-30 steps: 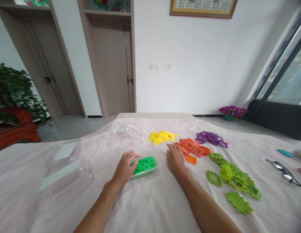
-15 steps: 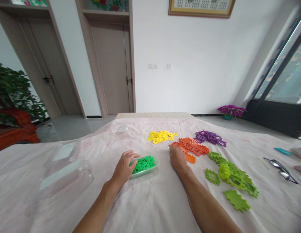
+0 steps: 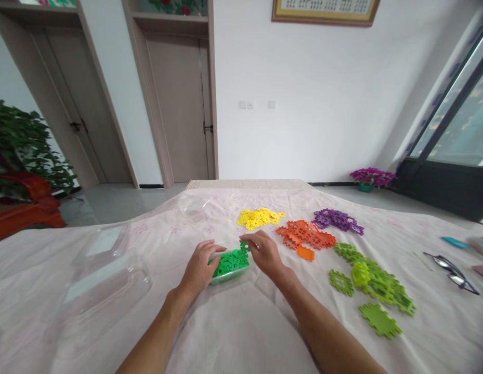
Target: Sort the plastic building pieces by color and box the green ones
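A clear plastic box [image 3: 230, 276] full of small green plastic pieces [image 3: 227, 262] stands on the cloth. My left hand [image 3: 202, 263] grips its left end, the thumb over the rim by the pieces and the fingers along the far side. At the box's right end, my right hand [image 3: 261, 251] pinches a green plastic piece [image 3: 244, 248] between thumb and fingers, just above the heap. Beyond that hand lie orange-red interlocking plastic pieces [image 3: 308, 234], with one flat orange piece [image 3: 305, 253] in front of them.
Yellow pieces [image 3: 259, 218] lie behind the box and purple ones [image 3: 337, 221] at the back right. Light green square pieces [image 3: 376, 280] spread to the right, near eyeglasses [image 3: 452, 272]. Clear plastic containers [image 3: 104, 285] are at the left on the pale tablecloth [image 3: 229, 332].
My right hand has moved left from beside the orange-red pieces to the box's right end, with a green piece in its fingers. The left hand stays at the box.
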### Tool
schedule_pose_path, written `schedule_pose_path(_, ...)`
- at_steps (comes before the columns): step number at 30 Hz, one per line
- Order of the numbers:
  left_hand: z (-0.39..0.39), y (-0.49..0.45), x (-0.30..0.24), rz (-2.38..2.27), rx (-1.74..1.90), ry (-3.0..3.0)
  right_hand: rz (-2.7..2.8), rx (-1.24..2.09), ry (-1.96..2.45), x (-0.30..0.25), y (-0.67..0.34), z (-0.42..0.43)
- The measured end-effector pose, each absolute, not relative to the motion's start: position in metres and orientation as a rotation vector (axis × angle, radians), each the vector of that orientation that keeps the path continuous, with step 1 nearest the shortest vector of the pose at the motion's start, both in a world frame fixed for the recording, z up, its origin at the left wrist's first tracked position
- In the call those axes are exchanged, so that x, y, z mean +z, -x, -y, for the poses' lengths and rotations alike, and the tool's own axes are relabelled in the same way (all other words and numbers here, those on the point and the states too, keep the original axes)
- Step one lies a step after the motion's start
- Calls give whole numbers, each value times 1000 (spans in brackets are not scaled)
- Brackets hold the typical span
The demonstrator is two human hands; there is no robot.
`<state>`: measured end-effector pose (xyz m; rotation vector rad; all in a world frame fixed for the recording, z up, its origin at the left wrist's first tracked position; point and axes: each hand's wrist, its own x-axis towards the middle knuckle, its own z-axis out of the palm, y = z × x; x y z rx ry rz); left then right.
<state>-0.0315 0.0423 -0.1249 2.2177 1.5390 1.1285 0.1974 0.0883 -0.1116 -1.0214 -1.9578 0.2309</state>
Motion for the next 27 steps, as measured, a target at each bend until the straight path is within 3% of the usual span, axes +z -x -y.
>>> schedule_pose_path(6,-41,30,-125,-1542,1162,-2188,2008,73,1061,-115,-194,-81)
schedule_pose_path(15,-40,45,-131,-1695,1631,-1927,2037,377,888,-114,-189,-77)
schedule_pose_path(17,-42,55,-136,-1955,1514,-1894,1909,390,918,-118,-191,-79)
schedule_pose_path(21,-41,70,-143,-2456,879,-1906,1759,374,1038,-129,-199,-90)
schedule_pose_path(27,-38,72,-138,-2518,475,-1965,1745,462,1077,-141,-205,-98)
